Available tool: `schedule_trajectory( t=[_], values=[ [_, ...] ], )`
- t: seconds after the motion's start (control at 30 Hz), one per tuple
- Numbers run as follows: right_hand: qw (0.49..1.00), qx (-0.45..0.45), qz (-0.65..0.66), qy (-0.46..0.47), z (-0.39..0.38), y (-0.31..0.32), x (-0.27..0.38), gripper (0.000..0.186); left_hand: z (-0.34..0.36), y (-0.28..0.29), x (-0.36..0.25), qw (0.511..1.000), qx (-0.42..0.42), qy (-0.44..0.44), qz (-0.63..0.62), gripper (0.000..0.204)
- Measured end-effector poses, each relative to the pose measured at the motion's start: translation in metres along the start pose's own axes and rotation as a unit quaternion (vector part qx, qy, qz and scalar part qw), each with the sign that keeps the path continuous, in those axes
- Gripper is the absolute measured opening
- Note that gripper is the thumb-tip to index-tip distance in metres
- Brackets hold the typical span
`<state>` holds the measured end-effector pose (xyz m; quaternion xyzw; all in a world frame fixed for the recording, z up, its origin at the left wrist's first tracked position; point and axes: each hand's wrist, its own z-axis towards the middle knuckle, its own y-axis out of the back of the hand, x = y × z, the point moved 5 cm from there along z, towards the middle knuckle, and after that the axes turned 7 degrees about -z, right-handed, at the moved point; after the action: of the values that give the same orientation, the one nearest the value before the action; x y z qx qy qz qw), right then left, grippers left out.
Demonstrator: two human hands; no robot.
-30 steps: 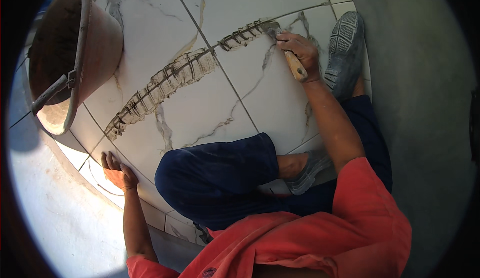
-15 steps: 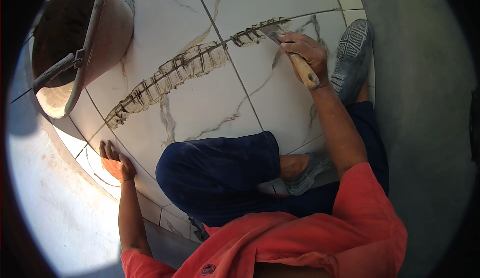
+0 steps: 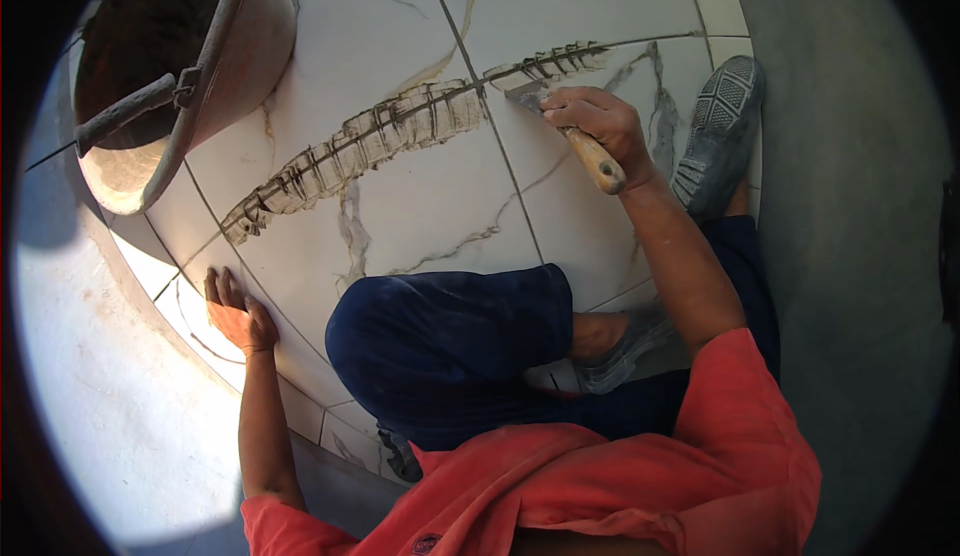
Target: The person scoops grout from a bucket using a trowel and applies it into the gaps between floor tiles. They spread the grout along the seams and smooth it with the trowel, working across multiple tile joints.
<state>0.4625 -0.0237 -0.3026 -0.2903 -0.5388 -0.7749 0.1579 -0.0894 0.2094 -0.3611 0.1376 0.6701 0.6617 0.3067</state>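
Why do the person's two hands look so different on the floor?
The right hand is curled around a wooden-handled scraper, while the left hand holds nothing. The right hand works at the grout line; the left hand lies flat, fingers spread, far from it. Both are bare and over the marble-look tiles.

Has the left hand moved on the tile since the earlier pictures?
No. The left hand stays flat at the same tile edge; only the camera shifted.

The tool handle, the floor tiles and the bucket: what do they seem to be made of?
The tool handle in the right hand looks like bare wood: tan, matt, rounded end. The floor tiles seem to be glazed ceramic or porcelain with a marble look: white, glossy, grey-gold veins. The bucket could be plastic or rubber, brownish and caked with dried mortar; I cannot tell which.
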Motion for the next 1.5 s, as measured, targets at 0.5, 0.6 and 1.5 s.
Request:
schedule_trajectory(
  t=[0.5,0.6,1.5],
  values=[
    [0.999,-0.036,-0.027,-0.028,-0.006,0.018,-0.015,0.018,-0.001,0.0,0.005,1.0,0.012,0.026,0.0,0.062],
    [0.996,-0.058,-0.064,-0.007,0.005,0.016,-0.025,0.018,-0.004,-0.002,0.004,1.0,-0.006,0.01,-0.009,0.061],
    [0.962,-0.132,-0.206,-0.124,-0.074,0.134,0.076,0.021,-0.005,-0.004,0.009,0.999,0.002,0.035,-0.037,0.062]
  ],
)
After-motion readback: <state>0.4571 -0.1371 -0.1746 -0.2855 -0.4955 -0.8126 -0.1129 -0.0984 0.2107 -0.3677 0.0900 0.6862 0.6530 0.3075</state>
